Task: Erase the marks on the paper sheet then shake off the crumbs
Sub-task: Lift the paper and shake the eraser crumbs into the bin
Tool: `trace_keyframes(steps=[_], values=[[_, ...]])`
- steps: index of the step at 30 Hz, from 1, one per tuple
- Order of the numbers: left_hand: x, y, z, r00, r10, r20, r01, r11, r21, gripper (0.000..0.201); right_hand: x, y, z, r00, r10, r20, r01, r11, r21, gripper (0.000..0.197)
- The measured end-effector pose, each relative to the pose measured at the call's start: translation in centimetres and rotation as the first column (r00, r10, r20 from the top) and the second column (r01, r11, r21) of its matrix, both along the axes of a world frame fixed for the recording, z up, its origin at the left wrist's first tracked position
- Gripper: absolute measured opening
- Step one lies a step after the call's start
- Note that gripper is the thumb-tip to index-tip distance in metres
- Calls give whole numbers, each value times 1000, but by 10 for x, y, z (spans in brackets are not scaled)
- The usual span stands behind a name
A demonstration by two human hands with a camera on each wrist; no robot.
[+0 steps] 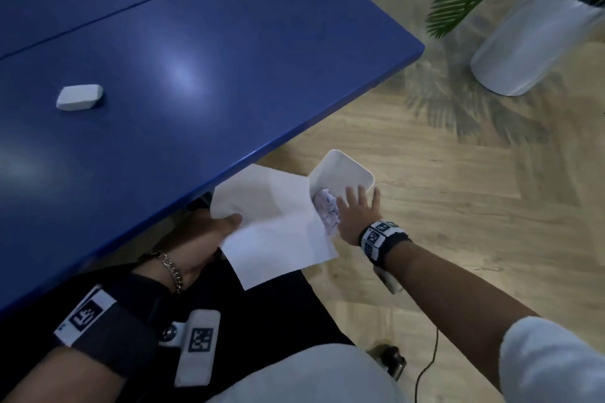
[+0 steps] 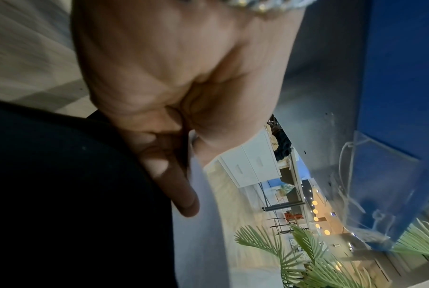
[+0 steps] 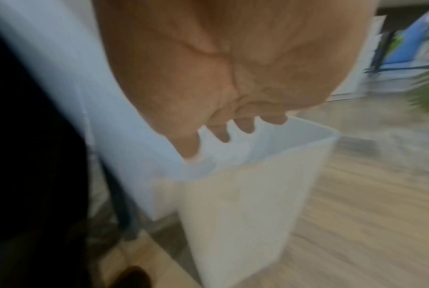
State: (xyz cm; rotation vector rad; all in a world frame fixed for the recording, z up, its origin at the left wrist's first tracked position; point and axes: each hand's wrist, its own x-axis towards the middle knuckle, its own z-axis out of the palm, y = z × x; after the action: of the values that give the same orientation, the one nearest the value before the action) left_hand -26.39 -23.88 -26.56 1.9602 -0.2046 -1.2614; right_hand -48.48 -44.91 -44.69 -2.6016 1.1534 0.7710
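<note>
The white paper sheet (image 1: 275,226) hangs tilted below the blue table's near edge, its right edge over a white bin (image 1: 347,170). My left hand (image 1: 229,222) pinches the sheet's left edge, thumb on top; in the left wrist view its fingers (image 2: 169,171) lie under the paper sheet (image 2: 198,233). My right hand (image 1: 358,203) is flat with spread fingers over the bin's opening, beside the sheet's right edge and holding nothing. In the right wrist view the straight fingers (image 3: 245,124) hover above the bin (image 3: 245,204). A white eraser (image 1: 78,97) lies on the table (image 1: 196,75).
A crumpled, marked paper ball (image 1: 327,209) sits inside the bin. A potted palm in a white pot (image 1: 537,39) stands on the wooden floor at the far right. A black cable (image 1: 429,360) trails on the floor near my lap.
</note>
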Motion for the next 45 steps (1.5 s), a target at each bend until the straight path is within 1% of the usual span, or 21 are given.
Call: trace_keyframes(steps=[2, 4, 5, 7, 9, 13, 15, 18, 20, 22, 26, 28, 30, 32, 34, 36, 39, 41, 43, 44, 45], values=[[-1, 3, 1, 999, -14, -29, 13, 999, -43, 16, -11, -18, 5, 981, -132, 140, 129, 991, 36, 54], [-2, 3, 4, 998, -9, -62, 4, 997, -81, 16, -10, -27, 17, 843, -379, 381, 297, 919, 258, 48], [-1, 3, 6, 997, -12, -78, 4, 996, -94, 17, -8, -27, 25, 722, -543, 429, 365, 826, 430, 45], [2, 5, 8, 995, -33, -93, 24, 995, -100, 22, -4, -23, 38, 451, -842, 296, 386, 483, 786, 36], [5, 5, 9, 998, -3, -69, -1, 999, -51, 46, -6, -20, 40, 289, -949, 128, 275, 210, 938, 24], [11, 3, 12, 927, -237, 290, 169, 956, 242, 86, -16, -19, 38, 287, -957, 31, 179, 86, 980, 23], [11, 3, 11, 890, -338, 307, 243, 920, 308, 74, -16, -20, 36, 364, -927, 93, 253, 194, 948, 16], [5, 1, 8, 868, -407, 285, 302, 887, 350, 53, -5, -21, 39, 658, -686, 312, 410, 673, 616, 13], [2, -4, 8, 860, -410, 304, 287, 881, 377, 55, 11, -12, 53, 715, -558, 422, 393, 820, 417, 33], [1, -9, 8, 865, -395, 309, 271, 886, 376, 58, 30, 4, 77, 662, -483, 574, 274, 868, 414, 57], [-2, -14, 8, 875, -395, 280, 289, 890, 353, 66, 71, 57, 121, 554, -258, 792, -183, 890, 418, 58], [-1, -13, 8, 885, -370, 283, 268, 901, 340, 69, 80, 79, 115, 613, -167, 773, -333, 832, 443, 57], [2, -7, 8, 898, -331, 290, 237, 919, 315, 61, 72, 84, 82, 742, -17, 670, -365, 828, 426, 54], [5, 2, 9, 904, -316, 289, 223, 924, 311, 53, 48, 71, 38, 904, 119, 410, -258, 918, 302, 74], [7, 9, 8, 903, -317, 290, 221, 922, 318, 52, 21, 46, 6, 993, 85, 84, -93, 991, 97, 78], [8, 12, 8, 904, -314, 289, 219, 923, 318, 50, 8, 27, 7, 996, -87, 24, 86, 996, 15, 72], [5, 9, 8, 904, -318, 286, 229, 925, 303, 54, 25, 29, 47, 871, -302, 388, 221, 945, 240, 66], [2, 4, 9, 907, -313, 280, 230, 928, 292, 57, 47, 48, 86, 628, -339, 701, 40, 913, 406, 61], [1, -2, 10, 917, -283, 282, 208, 941, 268, 57, 61, 75, 111, 407, -260, 876, -245, 892, 379, 56], [0, -5, 11, 921, -262, 289, 191, 949, 252, 57, 62, 84, 106, 426, -215, 879, -337, 864, 374, 57], [1, -7, 11, 922, -246, 300, 178, 955, 238, 55, 57, 85, 90, 524, -154, 837, -370, 844, 387, 58]])
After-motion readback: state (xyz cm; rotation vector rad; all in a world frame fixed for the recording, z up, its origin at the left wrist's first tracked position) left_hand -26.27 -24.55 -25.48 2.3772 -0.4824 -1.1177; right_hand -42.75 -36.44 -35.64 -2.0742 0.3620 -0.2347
